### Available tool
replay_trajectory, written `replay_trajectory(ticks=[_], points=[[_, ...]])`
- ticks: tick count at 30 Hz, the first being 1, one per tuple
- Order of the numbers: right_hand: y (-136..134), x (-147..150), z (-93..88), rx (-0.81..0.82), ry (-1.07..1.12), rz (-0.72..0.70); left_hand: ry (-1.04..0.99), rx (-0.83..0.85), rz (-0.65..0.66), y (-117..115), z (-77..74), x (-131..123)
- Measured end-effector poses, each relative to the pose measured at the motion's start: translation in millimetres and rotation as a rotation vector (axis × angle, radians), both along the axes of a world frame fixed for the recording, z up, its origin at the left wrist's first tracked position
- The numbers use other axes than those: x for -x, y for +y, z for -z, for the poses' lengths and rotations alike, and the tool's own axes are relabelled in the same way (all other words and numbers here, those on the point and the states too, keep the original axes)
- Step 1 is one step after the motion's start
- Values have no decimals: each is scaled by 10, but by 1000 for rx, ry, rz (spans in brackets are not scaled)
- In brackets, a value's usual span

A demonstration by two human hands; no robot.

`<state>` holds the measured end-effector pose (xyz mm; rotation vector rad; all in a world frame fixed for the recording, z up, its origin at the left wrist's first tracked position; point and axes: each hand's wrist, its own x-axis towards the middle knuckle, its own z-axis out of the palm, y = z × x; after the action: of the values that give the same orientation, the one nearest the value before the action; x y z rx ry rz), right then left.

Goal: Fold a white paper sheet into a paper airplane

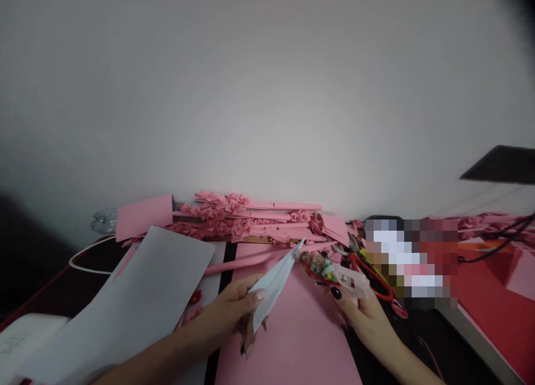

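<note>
My left hand pinches a pale bluish-white sheet of paper, folded into a narrow pointed shape, with its tip slanting up to the right. In my right hand is a white glue gun, its front end crusted with brown and coloured bits. That crusted end points left and lies close to the upper part of the folded paper; whether they touch I cannot tell. Below both hands lies a large pink sheet. The fingers under the folded paper are partly hidden.
Pink paper flowers with rolled stems are heaped along the wall. White sheets lie at left, beside a white cable. Red-handled scissors and a blurred-out patch are right of my right hand, with red paper beyond.
</note>
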<state>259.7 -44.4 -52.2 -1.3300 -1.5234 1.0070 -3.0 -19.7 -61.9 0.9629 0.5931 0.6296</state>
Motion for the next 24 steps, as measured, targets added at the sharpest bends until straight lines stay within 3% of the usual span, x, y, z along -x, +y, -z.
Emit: replay_trajectory(ticks=[6,18,24], points=[[-48,13,-113,-48,-134,-182,57,-16,-18,12,-25,-21],[44,-32,21,-50,-6,64,37,-14,11,5,40,9],[-3,-11,-103,-81,-95,-145,16,-9,3,9,1,-8]])
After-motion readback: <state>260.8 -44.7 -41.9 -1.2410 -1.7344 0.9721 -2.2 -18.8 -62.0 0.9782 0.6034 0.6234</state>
